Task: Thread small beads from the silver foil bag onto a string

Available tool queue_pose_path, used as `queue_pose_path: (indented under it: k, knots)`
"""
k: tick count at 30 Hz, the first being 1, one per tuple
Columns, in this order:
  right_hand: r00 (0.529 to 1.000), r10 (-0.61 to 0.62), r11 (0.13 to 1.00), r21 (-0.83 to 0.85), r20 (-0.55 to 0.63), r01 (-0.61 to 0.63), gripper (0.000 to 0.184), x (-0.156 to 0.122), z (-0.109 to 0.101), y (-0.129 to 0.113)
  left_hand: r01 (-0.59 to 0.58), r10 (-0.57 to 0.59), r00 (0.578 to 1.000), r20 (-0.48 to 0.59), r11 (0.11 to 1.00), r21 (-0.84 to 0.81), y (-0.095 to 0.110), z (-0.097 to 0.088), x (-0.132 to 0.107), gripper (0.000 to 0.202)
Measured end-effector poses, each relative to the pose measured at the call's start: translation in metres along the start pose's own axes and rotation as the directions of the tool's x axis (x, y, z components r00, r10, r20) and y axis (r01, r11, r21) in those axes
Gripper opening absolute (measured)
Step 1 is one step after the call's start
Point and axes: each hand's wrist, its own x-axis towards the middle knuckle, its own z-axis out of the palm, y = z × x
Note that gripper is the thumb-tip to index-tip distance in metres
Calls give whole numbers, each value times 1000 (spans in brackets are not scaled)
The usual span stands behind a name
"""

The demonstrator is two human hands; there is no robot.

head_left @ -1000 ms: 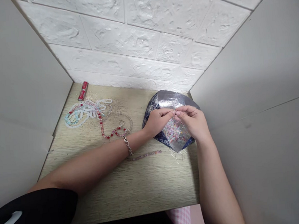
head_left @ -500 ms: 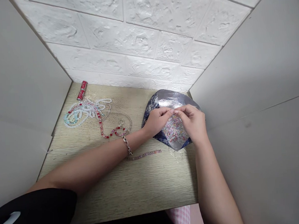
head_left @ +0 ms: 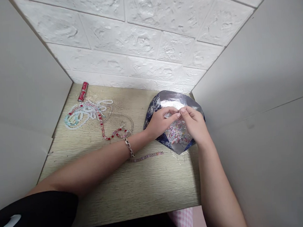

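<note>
Over a dark blue bag with a silver lining [head_left: 176, 100], my left hand [head_left: 160, 123] and my right hand [head_left: 195, 123] meet fingertip to fingertip. Thumb and forefinger of the right are pinched together. The left thumb and fingers curve towards the same spot, with a small gap showing between them. Whatever sits between the fingertips is too small to make out. Loose small beads [head_left: 177, 131], pink, white and clear, lie on the lining under my hands. A short strand of purplish beads [head_left: 149, 156] rests on the table below my left wrist.
Left of my hands lies a tangle of white bead strands [head_left: 86, 112] with a red and pink bead string [head_left: 102, 128]. A red cylinder [head_left: 83, 91] is by the back wall [head_left: 142, 42]. Grey panels [head_left: 257, 79] flank the wooden table [head_left: 135, 189].
My left thumb has dropped slightly and parted from the forefinger. The fingertips have shifted a little to the right; the bag and the strands look unmoved.
</note>
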Motion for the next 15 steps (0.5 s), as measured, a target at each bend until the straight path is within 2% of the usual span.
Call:
queue_pose_path:
  k: [4, 8, 12, 15]
  knots:
    - [998, -2, 1000, -24, -60, 0, 24, -1, -2, -1, 15, -16, 1000, 12, 1000, 27, 2, 1, 0, 18]
    - [990, -18, 1000, -17, -142, 16, 11, 1, -2, 1, 10, -9, 1000, -30, 1000, 27, 0, 1, 0, 10]
    - [939, 9, 992, 119, -344, 34, 13, 7, -5, 10, 27, -27, 1000, -10, 999, -26, -3, -1, -1, 13]
    - [897, 109, 990, 129, -429, -59, 14, 10, -10, 18, 42, -42, 999, -13, 998, -39, -2, -2, -1, 16]
